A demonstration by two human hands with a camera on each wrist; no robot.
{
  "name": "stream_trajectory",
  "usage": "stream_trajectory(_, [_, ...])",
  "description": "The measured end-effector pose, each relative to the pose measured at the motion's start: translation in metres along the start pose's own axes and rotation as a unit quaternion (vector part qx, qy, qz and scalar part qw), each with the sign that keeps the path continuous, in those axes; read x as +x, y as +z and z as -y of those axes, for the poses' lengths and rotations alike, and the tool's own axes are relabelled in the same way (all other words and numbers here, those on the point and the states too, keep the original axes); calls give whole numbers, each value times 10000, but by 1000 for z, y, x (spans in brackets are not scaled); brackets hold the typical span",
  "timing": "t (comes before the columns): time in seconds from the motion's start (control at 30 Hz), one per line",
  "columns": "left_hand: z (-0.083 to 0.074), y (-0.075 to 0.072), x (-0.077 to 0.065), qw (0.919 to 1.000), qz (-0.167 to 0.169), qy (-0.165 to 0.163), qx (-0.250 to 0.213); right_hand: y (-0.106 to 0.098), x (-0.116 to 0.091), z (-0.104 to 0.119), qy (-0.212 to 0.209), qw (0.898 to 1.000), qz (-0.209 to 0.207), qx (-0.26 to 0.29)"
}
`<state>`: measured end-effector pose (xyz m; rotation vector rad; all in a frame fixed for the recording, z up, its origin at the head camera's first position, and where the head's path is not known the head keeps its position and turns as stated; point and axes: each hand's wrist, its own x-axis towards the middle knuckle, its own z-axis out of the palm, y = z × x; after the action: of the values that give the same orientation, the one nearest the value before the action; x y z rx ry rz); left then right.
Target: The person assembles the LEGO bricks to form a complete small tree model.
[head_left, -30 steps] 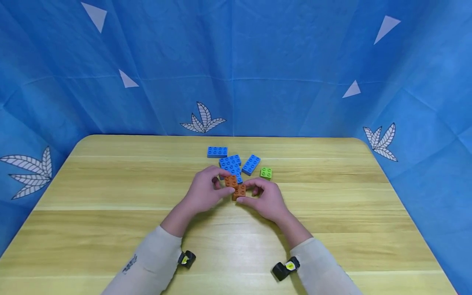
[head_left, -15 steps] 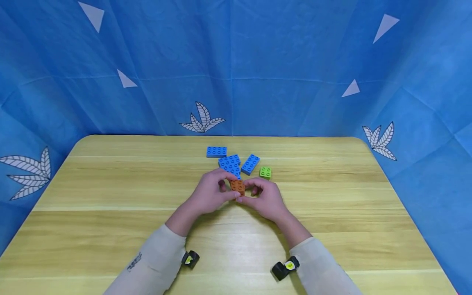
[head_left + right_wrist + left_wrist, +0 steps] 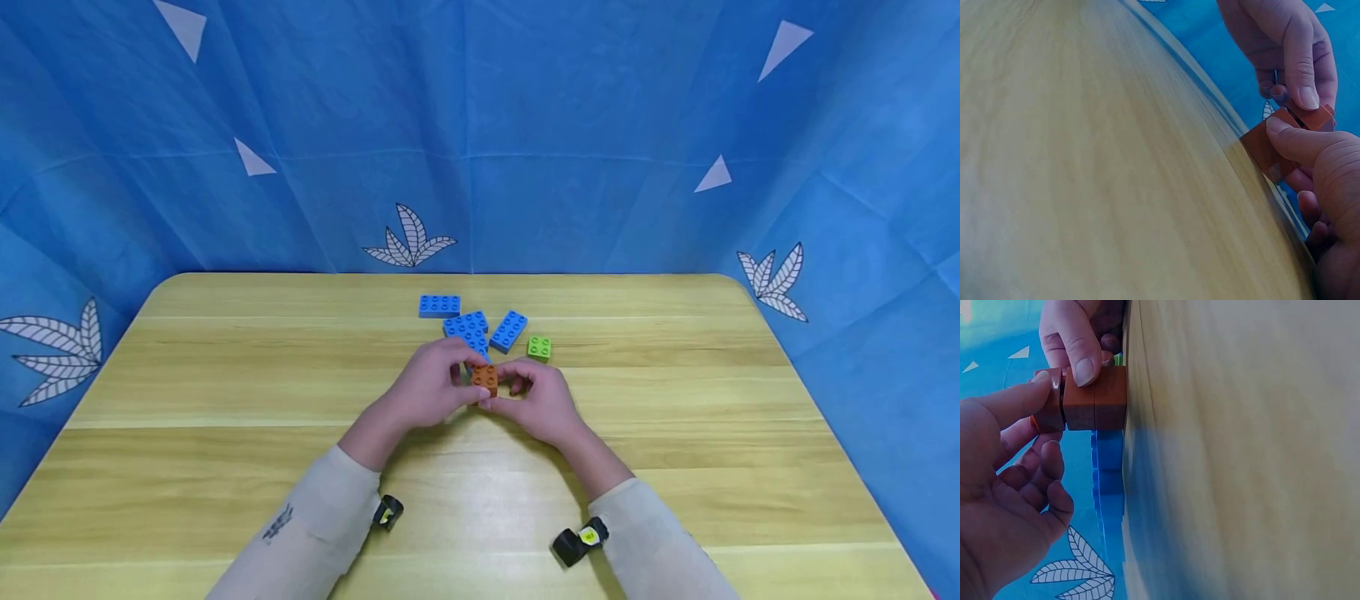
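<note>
My left hand [image 3: 431, 387] pinches an orange-brown toy building brick [image 3: 1049, 409] between thumb and fingers. Directly under it are more orange-brown bricks [image 3: 1096, 403], stacked two high, which my right hand [image 3: 543, 402] holds between thumb and fingertips. In the left wrist view a thin dark gap shows between the upper brick and the stack, so the studs look not fully pressed in. From the head view the upper brick [image 3: 484, 378] covers most of the stack. The right wrist view has the stack [image 3: 1261, 147] low by the tabletop, with my right thumb across its side.
Just beyond my hands lie joined blue bricks [image 3: 467, 327], partly hidden by the left hand. Farther back is a blue brick [image 3: 439, 306]; another blue brick [image 3: 509, 331] and a small green brick [image 3: 539, 347] lie to the right. A blue curtain [image 3: 585, 150] stands behind the wooden table [image 3: 225, 367].
My left hand has moved right, bringing its brick from beside the orange-brown stack to on top of it. The right hand has stayed in place, holding the stack.
</note>
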<state>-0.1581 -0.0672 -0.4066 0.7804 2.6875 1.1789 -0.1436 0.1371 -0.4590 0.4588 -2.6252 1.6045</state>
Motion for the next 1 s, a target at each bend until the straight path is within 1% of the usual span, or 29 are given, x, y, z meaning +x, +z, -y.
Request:
stream_trajectory(0.3, [0,-1,3,9995,35,-88,285,2,1,-1,71,10000,29,64])
stream_trajectory(0.57, [-5,-3,3,9984,10,-301,475,3,1,0,101,9999,47,96])
stream_trajectory(0.7, [-6,-1,4,9979,-3,-332,558,2,1,0,119,9999,30,51])
stream_trajectory(0.87, [-5,1,4,9985,-72,-255,471,1,1,-1,126,9999,5,25])
stream_trajectory(1.0, [3,1,2,9997,-51,-189,148,0,0,0,130,9999,15,44])
